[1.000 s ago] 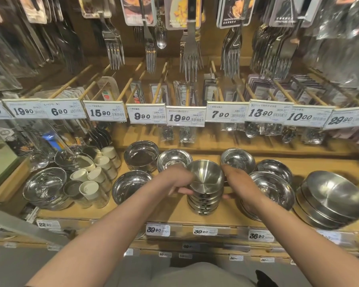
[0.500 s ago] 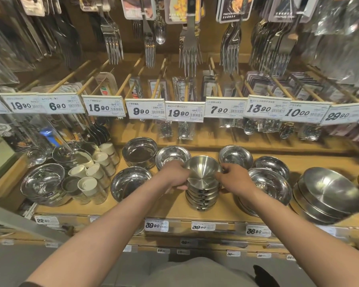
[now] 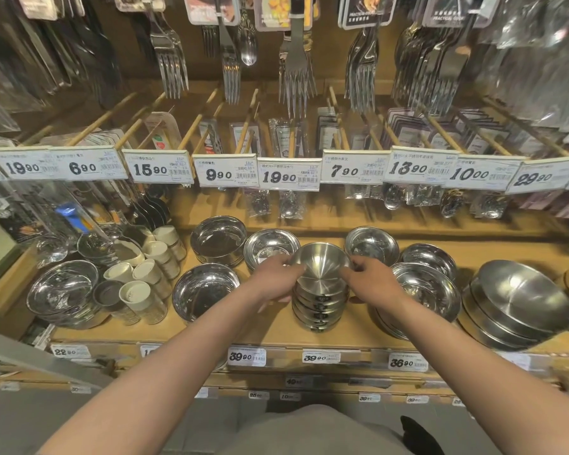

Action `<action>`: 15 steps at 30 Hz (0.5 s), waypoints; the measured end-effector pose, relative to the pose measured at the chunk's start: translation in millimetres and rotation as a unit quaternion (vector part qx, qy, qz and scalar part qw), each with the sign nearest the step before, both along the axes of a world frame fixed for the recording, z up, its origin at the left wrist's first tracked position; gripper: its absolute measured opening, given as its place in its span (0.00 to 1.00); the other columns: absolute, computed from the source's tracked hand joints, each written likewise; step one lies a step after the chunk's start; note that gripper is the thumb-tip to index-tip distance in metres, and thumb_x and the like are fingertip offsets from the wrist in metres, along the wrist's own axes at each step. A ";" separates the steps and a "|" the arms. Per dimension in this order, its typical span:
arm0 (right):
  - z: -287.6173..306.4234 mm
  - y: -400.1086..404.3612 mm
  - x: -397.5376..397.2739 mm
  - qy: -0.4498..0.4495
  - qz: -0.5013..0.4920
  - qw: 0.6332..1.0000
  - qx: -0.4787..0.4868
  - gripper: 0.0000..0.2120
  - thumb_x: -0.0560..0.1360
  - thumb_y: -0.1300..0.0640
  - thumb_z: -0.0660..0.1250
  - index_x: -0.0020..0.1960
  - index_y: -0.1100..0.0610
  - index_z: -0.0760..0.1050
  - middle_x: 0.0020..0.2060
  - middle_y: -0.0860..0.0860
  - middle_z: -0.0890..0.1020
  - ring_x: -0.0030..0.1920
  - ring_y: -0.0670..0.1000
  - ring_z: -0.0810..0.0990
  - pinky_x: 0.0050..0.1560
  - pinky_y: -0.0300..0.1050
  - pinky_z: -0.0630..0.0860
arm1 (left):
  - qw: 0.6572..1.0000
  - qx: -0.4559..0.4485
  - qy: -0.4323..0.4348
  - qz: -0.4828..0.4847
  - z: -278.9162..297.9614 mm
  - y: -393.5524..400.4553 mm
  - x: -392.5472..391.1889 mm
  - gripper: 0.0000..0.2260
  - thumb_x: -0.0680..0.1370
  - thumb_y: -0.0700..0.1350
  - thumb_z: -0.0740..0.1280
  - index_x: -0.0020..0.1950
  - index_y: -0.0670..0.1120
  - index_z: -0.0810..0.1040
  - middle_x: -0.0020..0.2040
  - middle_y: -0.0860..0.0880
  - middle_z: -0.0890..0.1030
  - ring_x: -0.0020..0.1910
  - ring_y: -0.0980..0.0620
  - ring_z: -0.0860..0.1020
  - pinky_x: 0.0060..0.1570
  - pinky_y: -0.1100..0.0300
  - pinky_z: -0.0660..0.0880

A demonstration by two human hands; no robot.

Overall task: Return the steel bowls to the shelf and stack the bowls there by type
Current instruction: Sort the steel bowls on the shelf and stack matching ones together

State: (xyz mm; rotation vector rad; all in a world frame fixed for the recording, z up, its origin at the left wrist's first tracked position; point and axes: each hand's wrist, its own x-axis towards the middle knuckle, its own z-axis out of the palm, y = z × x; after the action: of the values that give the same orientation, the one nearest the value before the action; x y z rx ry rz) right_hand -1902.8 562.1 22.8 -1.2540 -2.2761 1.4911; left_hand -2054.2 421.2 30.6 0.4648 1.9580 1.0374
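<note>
Both hands (image 3: 276, 277) grip round, shiny steel bowl stack (image 3: 321, 290).

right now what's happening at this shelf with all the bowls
A person stands at a wooden store shelf and holds a stack of small steel bowls with both hands. The left hand grips the stack's left side and the right hand its right side, near the top bowl's rim. The stack sits at the shelf's front middle, among other steel bowls, with a tilted stack of large bowls further right.
</note>
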 end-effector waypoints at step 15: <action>7.2 -6.6 -3.1 0.031 -0.045 0.996 -0.076 0.17 0.79 0.47 0.61 0.65 0.50 0.78 0.47 0.47 0.81 0.40 0.49 0.83 0.35 0.48 0.85 | 0.994 0.013 -0.103 0.039 0.6 6.3 2.5 0.24 0.84 0.57 0.58 0.75 0.44 0.70 0.77 0.40 0.68 0.64 0.41 0.79 0.35 0.60 0.82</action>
State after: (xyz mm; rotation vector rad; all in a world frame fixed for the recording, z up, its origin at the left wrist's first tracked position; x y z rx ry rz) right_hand -1905.9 555.5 29.9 -1.3114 -2.0725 1.6739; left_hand -2051.7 427.5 31.2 0.2849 1.7920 1.1167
